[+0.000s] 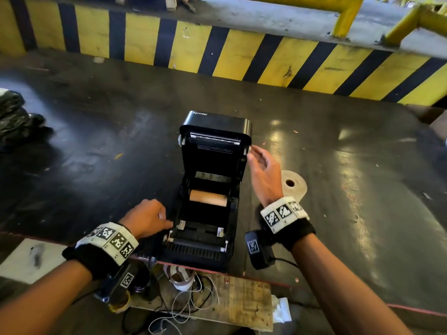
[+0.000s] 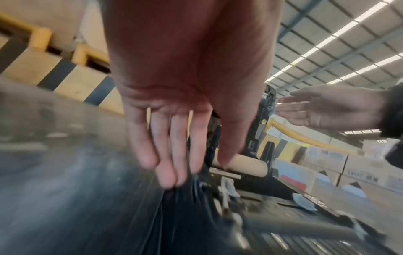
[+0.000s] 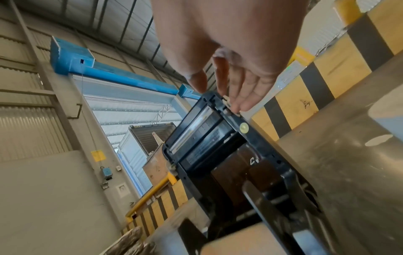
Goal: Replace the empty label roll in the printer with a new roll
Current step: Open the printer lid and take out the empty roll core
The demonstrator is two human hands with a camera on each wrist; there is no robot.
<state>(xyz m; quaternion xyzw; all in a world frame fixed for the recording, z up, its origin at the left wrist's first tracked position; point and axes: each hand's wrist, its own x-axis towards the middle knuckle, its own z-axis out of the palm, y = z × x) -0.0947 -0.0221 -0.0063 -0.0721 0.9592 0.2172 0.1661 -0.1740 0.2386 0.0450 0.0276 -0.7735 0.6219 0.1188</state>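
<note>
A: Item: printer (image 1: 212, 189), black, lid raised, on the dark table (image 1: 338, 165). Bare brown core (image 1: 208, 198) sits in the bay.
B: Hands?
A: Left hand (image 1: 147, 220) fingers straight against the base; right hand (image 1: 264, 175) relaxed beside the lid, holding nothing.
B: Step?
A: Opening seems done. Next, lift out the core; new roll (image 1: 294, 186) waits just right.
</note>
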